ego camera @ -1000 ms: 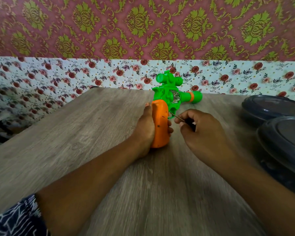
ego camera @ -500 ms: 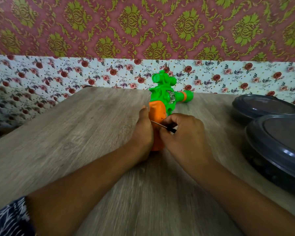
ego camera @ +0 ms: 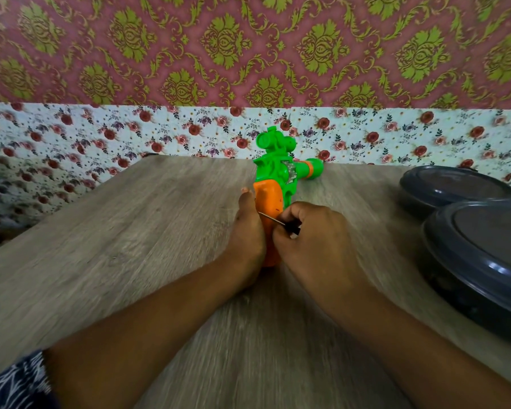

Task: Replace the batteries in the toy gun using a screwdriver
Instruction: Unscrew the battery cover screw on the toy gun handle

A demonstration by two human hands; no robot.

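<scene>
The left hand (ego camera: 248,231) still grips the orange handle of the toy gun (ego camera: 273,184), upright on the woodgrain counter (ego camera: 130,231). The right hand (ego camera: 313,240), pinching the thin metal screwdriver (ego camera: 278,222), has swung in to the handle: unscrewing looks imminent. Smooth dark round lidded containers (ego camera: 484,261) sit right.

Soft daylight; blurred, bowed edges

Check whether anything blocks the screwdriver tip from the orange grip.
Nothing visible does. The right hand holds the screwdriver with its shaft lying across the orange grip, which the left hand steadies.
</scene>
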